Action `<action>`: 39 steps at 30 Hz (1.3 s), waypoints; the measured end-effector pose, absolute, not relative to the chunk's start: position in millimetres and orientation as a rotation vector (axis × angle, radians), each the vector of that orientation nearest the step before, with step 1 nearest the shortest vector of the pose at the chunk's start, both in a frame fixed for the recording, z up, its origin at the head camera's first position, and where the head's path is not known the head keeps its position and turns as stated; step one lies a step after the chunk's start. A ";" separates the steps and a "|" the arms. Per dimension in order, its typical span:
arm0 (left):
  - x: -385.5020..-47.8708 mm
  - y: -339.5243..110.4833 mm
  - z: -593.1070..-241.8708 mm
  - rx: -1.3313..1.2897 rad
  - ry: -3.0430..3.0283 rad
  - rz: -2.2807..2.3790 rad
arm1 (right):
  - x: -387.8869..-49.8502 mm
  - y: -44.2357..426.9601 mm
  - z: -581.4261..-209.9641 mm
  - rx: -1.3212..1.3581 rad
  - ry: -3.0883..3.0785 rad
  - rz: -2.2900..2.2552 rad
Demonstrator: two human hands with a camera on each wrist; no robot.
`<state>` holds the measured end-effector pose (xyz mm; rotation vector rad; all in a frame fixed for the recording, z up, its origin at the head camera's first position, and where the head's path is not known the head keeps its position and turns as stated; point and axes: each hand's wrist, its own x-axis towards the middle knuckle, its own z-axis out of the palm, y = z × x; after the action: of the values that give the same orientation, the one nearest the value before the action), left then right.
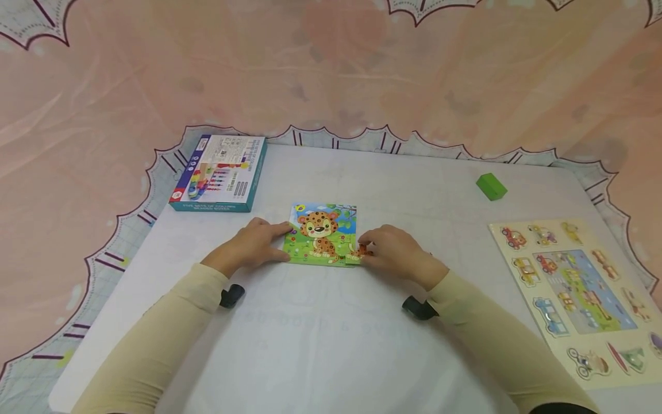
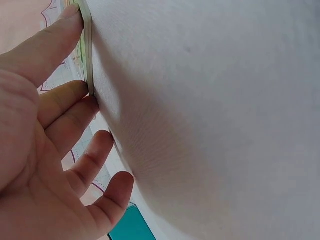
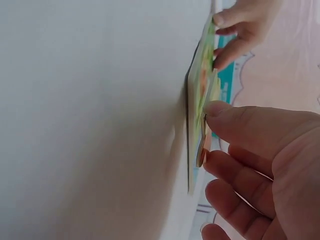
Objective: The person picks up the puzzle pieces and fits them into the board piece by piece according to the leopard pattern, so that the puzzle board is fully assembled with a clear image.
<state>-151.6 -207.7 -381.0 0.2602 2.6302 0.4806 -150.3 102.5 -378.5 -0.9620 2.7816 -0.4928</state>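
Observation:
A small square jigsaw board [image 1: 315,253] with a cartoon leopard on grass lies flat on the white table. My left hand [image 1: 250,244] rests at its left side, thumb and index finger touching the board's edge. In the left wrist view the left fingers [image 2: 62,102] are extended and spread along that edge. At the lower right of the picture, my right hand [image 1: 395,253] pinches a puzzle piece [image 1: 354,259] with part of the leopard on it. The right wrist view shows this piece [image 3: 201,142] tilted above the board, between thumb and fingers.
A boxed toy set [image 1: 222,172] lies at the table's back left. A green block [image 1: 491,187] sits at the back right. On the right lies a wooden vehicle-and-animal puzzle board [image 1: 522,305]. A patterned curtain [image 1: 331,69] hangs behind the table.

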 end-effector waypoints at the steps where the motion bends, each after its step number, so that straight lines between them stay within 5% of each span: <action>1: -151.7 -207.8 -380.7 0.269 2.633 0.476 | -150.8 99.3 -378.7 -0.973 2.782 -0.491; 39: -151.5 -209.8 -383.3 0.271 2.641 0.487 | -161.0 32.7 -383.1 -0.928 2.758 -0.381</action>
<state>-151.5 -209.8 -383.3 0.2713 2.6408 0.4872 -161.0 32.7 -383.1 -0.9282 2.7583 -0.3806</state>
